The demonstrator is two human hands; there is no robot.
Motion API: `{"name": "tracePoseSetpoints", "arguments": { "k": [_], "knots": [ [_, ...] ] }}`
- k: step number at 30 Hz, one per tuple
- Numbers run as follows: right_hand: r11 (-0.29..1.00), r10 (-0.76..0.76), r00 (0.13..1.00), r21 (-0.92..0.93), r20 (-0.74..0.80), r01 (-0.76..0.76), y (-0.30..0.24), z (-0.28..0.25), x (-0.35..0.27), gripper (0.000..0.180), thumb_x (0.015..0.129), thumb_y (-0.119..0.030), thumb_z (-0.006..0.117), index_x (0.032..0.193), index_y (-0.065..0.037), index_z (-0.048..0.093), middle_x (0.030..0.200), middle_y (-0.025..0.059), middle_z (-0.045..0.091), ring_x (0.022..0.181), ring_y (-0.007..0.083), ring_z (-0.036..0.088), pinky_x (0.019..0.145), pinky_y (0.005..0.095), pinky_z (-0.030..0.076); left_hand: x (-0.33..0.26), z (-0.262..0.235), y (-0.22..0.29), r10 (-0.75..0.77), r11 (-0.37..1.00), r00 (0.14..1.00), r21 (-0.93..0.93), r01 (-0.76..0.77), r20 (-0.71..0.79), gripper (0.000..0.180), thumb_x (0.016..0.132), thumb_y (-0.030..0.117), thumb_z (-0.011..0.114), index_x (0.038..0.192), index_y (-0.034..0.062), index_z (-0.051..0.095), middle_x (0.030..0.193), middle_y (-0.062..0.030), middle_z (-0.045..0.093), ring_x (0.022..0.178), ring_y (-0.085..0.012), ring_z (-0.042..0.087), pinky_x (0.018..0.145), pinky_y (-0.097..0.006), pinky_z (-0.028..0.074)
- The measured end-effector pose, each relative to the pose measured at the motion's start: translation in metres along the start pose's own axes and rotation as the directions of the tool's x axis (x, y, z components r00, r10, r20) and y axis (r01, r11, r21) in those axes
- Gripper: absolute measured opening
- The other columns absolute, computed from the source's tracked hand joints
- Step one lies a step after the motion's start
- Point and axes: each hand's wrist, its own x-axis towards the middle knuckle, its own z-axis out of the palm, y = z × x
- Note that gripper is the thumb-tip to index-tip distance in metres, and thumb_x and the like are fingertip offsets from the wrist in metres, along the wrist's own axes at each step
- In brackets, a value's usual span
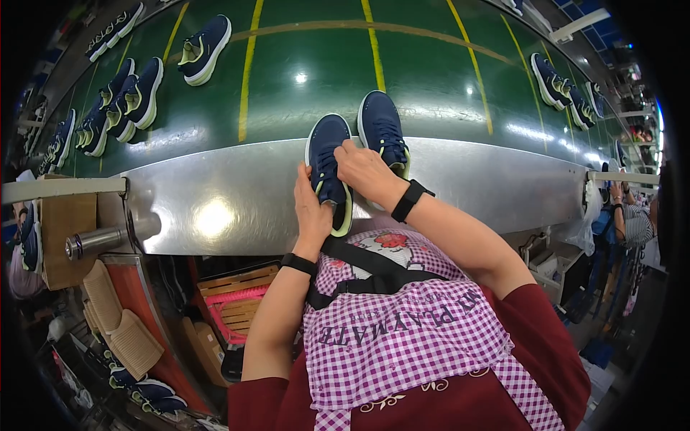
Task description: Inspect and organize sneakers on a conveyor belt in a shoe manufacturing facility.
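Observation:
Two navy sneakers with lime soles stand side by side on the steel edge of a green conveyor belt. My left hand [313, 208] grips the heel and side of the left sneaker [328, 154]. Over that shoe's laces, my right hand [365, 171] has its fingers pinched on the upper. The right sneaker [381, 126] lies just behind my right hand, untouched. Both wrists wear black bands.
Green conveyor belt [316, 79] with yellow lines carries more navy sneakers at the far left [122, 100], at the top [205, 47] and at the right [553, 82]. A steel rim [215, 201] fronts it. Cardboard insoles [126, 330] and a wooden crate [237, 302] sit below left. Another person [632, 215] is at the right.

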Motion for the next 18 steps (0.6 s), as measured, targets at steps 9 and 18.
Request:
{"name": "tracePoseSetpoints", "arguments": {
  "k": [9,18],
  "knots": [
    [0.967,0.189,0.979,0.191,-0.080,-0.171,-0.007,-0.026,-0.013,0.037,0.076,0.004,0.051,0.114,0.002,0.052,0.093,0.0191,0.059,0.080,0.0354,0.062,0.071,0.0409,0.051,0.002,-0.002,0.000,-0.024,0.999,1.000,-0.023,0.024,-0.015,0.075,0.070,-0.005,0.060,0.137,0.0028,0.028,0.126,-0.0220,0.044,0.119,-0.0391,0.041,0.101,-0.041,0.033],
    [0.939,0.203,0.974,0.300,-0.100,-0.165,-0.011,-0.001,-0.029,0.033,0.076,0.001,0.054,0.109,0.002,0.055,0.089,0.0161,0.061,0.085,0.0342,0.061,0.072,0.0405,0.051,0.001,-0.011,0.021,0.138,0.982,0.978,0.150,-0.114,-0.154,0.071,0.066,-0.006,0.059,0.133,0.0018,0.037,0.122,-0.0186,0.049,0.120,-0.0363,0.042,0.105,-0.042,0.029]
  ]
}}
